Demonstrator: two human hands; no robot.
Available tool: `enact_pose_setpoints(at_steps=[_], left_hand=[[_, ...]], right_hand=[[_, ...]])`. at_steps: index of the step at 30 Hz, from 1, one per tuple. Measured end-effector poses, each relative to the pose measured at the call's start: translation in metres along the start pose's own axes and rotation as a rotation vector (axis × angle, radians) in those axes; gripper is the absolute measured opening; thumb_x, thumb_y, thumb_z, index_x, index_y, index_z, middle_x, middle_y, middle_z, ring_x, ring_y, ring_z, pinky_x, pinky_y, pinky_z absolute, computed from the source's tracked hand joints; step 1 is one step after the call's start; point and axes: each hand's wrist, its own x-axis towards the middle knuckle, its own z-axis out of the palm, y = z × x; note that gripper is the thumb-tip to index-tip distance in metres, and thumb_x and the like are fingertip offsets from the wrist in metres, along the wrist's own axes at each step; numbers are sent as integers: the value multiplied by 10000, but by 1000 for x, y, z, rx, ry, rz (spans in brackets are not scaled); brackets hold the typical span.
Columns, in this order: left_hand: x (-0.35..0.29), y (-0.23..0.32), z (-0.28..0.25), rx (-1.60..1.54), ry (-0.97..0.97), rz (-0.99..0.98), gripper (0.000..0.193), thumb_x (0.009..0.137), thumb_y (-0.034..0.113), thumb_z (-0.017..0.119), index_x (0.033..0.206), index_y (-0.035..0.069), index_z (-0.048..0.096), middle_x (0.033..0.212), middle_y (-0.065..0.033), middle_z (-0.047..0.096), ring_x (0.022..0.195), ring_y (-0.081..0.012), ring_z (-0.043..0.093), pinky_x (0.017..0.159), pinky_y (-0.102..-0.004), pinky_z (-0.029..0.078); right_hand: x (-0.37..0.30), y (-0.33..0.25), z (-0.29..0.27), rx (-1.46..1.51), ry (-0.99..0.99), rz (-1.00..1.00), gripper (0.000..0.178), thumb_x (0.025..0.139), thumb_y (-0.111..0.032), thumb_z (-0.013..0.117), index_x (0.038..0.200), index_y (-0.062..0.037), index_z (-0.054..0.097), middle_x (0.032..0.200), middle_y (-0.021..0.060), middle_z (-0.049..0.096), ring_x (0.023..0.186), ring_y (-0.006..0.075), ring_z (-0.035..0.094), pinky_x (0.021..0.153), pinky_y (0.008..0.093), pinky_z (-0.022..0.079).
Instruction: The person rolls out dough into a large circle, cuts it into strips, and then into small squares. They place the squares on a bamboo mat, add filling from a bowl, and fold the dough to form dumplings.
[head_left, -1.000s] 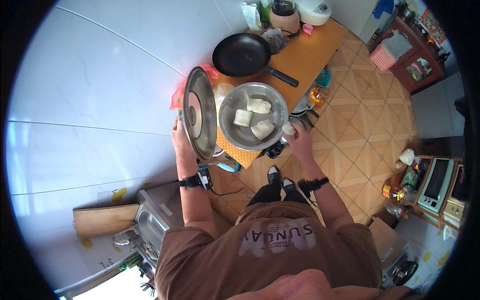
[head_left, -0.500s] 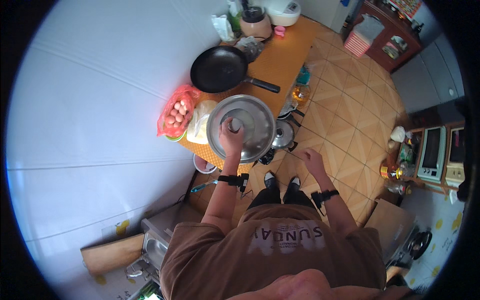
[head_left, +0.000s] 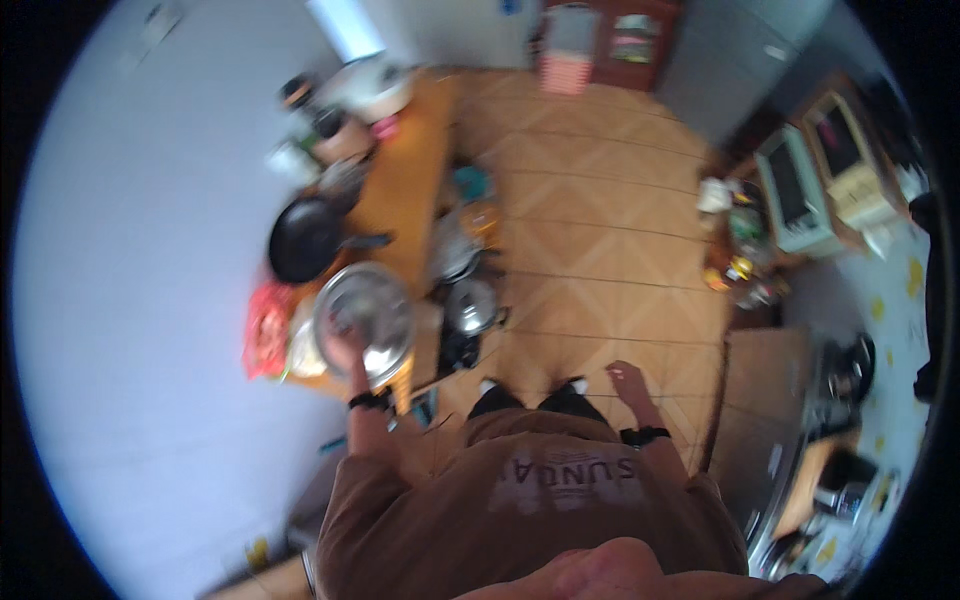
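Observation:
My left hand (head_left: pixel 346 352) reaches over a wide, round steel vessel (head_left: pixel 388 322), a basin or a large lid, at the near end of the orange-topped table. Its fingers are closed near the middle; what they hold is blurred. Out to the right, away from the table, my right hand (head_left: pixel 626 380) hangs above the floor, its fingers loosely curled with nothing visible in them. Beside the steel vessel lie a red plastic bag of eggs (head_left: pixel 267 330) and a pale bag (head_left: pixel 305 345). Just beyond it stands a black frying pan (head_left: pixel 304 238), handle pointing right.
A rice cooker (head_left: pixel 378 88) and a blender (head_left: pixel 340 137) stand at the table's (head_left: pixel 408 185) far end. Below its right side sits a lidded steel pot (head_left: pixel 471 305). A shelf with an oven (head_left: pixel 795 190) and bottles is at right, above a counter (head_left: pixel 760 385). Floor tiles (head_left: pixel 590 210) lie between.
My view has swung to the right, so the table and steel vessel appear farther left and smaller. My left hand stays over the vessel. The right hand sits lower in the view, still curled.

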Motion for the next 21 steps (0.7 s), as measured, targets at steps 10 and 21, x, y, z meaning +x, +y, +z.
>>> enact_pose_setpoints(at_steps=[10, 21], left_hand=[[-6, 65, -11, 435, -19, 37, 481, 1023, 257, 752, 1457, 52, 717, 1359, -247, 767, 1257, -473, 728, 1045, -599, 582], [-21, 136, 12, 923, -258, 75, 386, 1022, 196, 634, 1285, 3, 841, 1553, -162, 714, 1557, -347, 559, 1336, -552, 384]], right_hand=[[-72, 101, -153, -144, 367, 46, 200, 1082, -188, 678, 1152, -93, 840, 1216, 184, 827, 1166, 435, 769, 1023, 528, 623], [-145, 245, -147, -124, 375, 447, 209, 1045, -266, 706, 1059, -123, 858, 1182, 151, 840, 1095, 405, 803, 964, 521, 648]])
